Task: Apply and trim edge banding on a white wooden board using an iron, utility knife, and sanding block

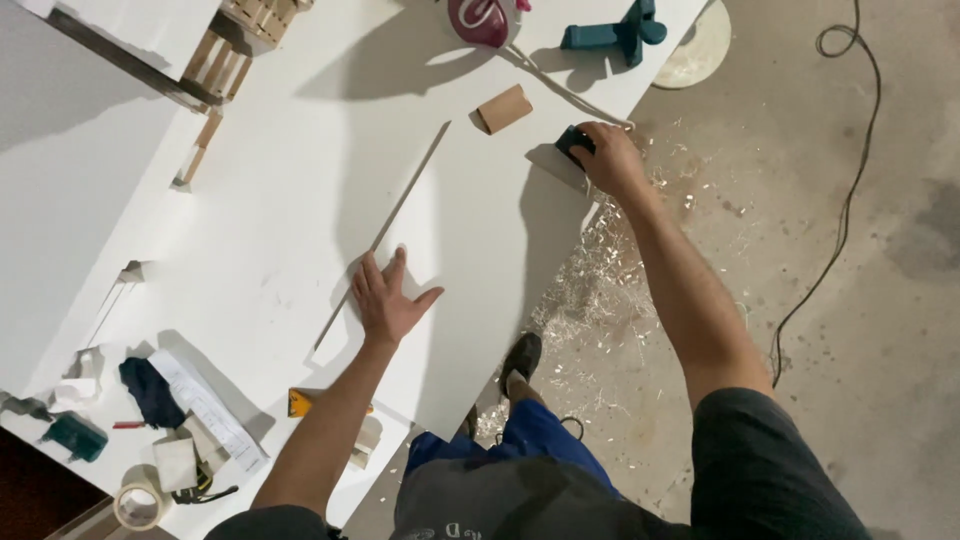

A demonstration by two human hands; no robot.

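The left hand [385, 300] lay flat, fingers spread and holding nothing, on a white panel [470, 250] that rested on the white worktop [290, 170] and overhung its near edge. The right hand [612, 158] reached to the far right corner of that panel, its grip closed around a small dark block [573, 140] pressed against the panel's edge. Just beyond the block, a short cardboard tube [503, 108] lay on the worktop, near a white cord [560, 85]. A teal clamp [615, 33] sat at the worktop's far right edge. At the near left corner lay a roll of tape [140, 503], a folded paper [205, 405] and a dark blue cloth [150, 390]. Pale shavings [590, 290] were scattered over the concrete floor [850, 300] below the panel's right edge, where a thin black cable [850, 190] trailed.
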